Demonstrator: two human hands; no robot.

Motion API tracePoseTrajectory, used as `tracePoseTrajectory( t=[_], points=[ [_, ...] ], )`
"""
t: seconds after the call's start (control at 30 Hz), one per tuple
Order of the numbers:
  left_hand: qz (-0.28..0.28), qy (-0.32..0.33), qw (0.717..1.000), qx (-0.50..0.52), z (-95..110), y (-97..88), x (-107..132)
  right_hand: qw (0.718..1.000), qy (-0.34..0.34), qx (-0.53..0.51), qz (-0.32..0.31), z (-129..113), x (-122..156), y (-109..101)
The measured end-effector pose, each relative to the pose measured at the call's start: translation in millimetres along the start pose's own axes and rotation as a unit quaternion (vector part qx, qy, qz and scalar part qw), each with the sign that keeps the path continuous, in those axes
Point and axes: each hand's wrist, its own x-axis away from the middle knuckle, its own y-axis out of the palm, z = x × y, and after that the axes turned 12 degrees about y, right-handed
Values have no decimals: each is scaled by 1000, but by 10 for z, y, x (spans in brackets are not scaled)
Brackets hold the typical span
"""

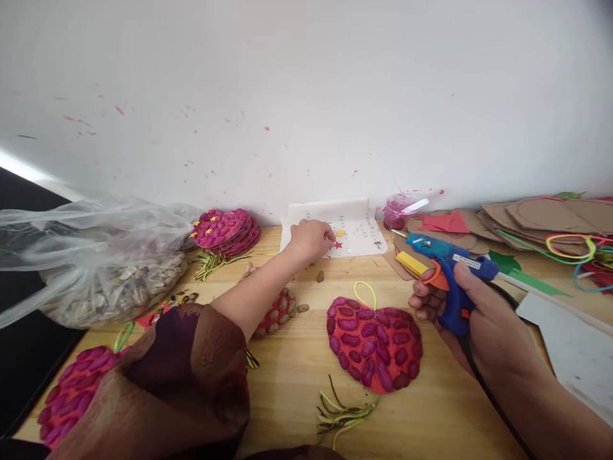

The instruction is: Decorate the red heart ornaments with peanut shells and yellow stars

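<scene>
My right hand (pixel 498 326) grips a blue hot glue gun (pixel 424 246) with an orange trigger and yellow part, its nozzle pointing left above the table. At the back, my left hand (pixel 309 239) reaches over a white paper sheet (pixel 299 216). Its fingers are drawn together at a small red star (pixel 339 245); whether they pinch it is unclear. A yellow star (pixel 340 234) lies on the sheet. Between my hands is a heart-shaped ornament (pixel 373 342) covered in magenta shells, with a yellow loop on top and a green-brown tassel (pixel 342 412) below.
A plastic bag of shells (pixel 119 291) stands left, beside stacked magenta ornaments (pixel 227 231). My left arm partly covers another ornament (pixel 278 312). A further one (pixel 71 396) lies front left. Cardboard cutouts (pixel 550 220) and a clear cup (pixel 396 211) line the wall. The glue gun's cord (pixel 493 399) runs toward me.
</scene>
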Motion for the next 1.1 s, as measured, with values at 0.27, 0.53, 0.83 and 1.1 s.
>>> tracePoseTrajectory(
  t=[0.27, 0.53, 0.83, 1.1],
  points=[
    [-10, -12, 1000, 3, -25, 143, -153, 1000, 10, 0, -8, -11, 53, 8],
    [-9, -27, 999, 21, -38, 117, -175, 999, 25, 1, -22, -35, 60, 14],
    [1, -29, 999, 12, -44, 128, -176, 1000, 26, 9, -14, -33, 58, 5],
    [-3, -21, 1000, -2, -68, 152, -192, 999, 30, 3, -20, -25, 55, -16]
  ],
)
